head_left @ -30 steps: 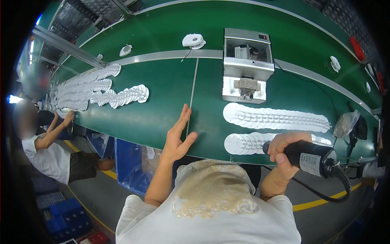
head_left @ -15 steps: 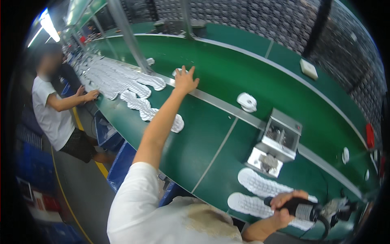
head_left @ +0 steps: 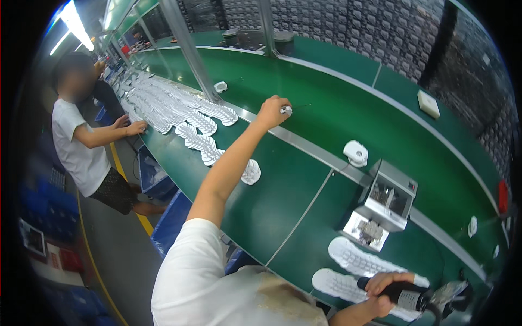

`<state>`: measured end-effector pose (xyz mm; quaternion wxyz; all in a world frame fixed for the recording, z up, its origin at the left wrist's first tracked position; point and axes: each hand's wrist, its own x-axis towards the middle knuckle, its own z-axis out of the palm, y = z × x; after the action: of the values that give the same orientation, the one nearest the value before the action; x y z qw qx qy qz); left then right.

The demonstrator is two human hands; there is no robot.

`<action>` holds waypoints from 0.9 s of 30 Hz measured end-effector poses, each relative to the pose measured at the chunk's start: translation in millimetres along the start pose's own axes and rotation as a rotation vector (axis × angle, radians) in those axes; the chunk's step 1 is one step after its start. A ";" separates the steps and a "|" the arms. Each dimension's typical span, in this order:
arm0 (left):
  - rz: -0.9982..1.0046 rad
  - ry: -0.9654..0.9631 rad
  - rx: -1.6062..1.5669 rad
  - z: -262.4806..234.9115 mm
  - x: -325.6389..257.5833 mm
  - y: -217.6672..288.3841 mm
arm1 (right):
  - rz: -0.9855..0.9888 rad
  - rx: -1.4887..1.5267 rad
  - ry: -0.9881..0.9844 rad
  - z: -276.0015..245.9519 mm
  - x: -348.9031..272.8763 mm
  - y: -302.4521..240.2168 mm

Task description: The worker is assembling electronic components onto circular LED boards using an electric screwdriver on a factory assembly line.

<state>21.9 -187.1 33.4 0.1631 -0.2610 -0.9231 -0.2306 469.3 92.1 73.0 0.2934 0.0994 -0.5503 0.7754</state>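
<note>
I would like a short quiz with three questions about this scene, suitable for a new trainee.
1. True or false: the left hand is closed around a small white piece.
2. What does the right hand grip?
A. a black handheld tool
B. a white sole
C. a grey box
3. Fill in: the two rows of white soles near the right hand lie on the ____ table.

Key: 1 true; 2 A; 3 green.

belt centre [head_left: 304, 179] bare | white insole rows [head_left: 179, 111] crowd left | grey box machine [head_left: 383, 204] blocks right
</note>
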 end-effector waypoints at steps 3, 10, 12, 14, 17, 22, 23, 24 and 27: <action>0.105 -0.377 -0.350 -41.1 -30.3 55.6 | 0.003 0.017 0.131 16.1 0.2 -3.5; 0.129 -1.138 -0.438 -64.0 -142.6 156.0 | 0.110 0.210 0.055 19.4 9.2 3.4; 0.176 -1.074 -0.444 -56.8 -156.0 161.0 | 0.120 0.184 0.035 21.2 6.1 0.6; 0.190 -0.862 -0.478 -55.9 -170.7 164.0 | 0.141 0.181 0.049 25.3 0.4 -7.7; 0.283 -0.436 -0.313 -62.1 -193.5 175.1 | 0.084 0.133 0.035 16.1 -12.2 -15.2; 0.231 -0.404 -0.336 -52.1 -223.6 177.9 | 0.175 0.138 0.073 19.1 -21.1 -28.7; 0.237 -0.417 -0.342 -52.2 -228.8 181.1 | 0.186 0.127 0.061 20.0 -22.1 -30.3; 0.291 -0.414 -0.397 -53.5 -232.6 185.4 | 0.167 0.072 0.041 19.0 -21.1 -27.7; 0.443 -0.427 -0.641 -41.2 -259.0 204.8 | 0.156 0.017 0.028 16.4 -23.0 -26.2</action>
<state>353.3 -158.4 28.7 -0.0751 -0.5316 -0.7397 -0.4057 499.9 75.0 89.0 0.2388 0.0478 -0.5454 0.8020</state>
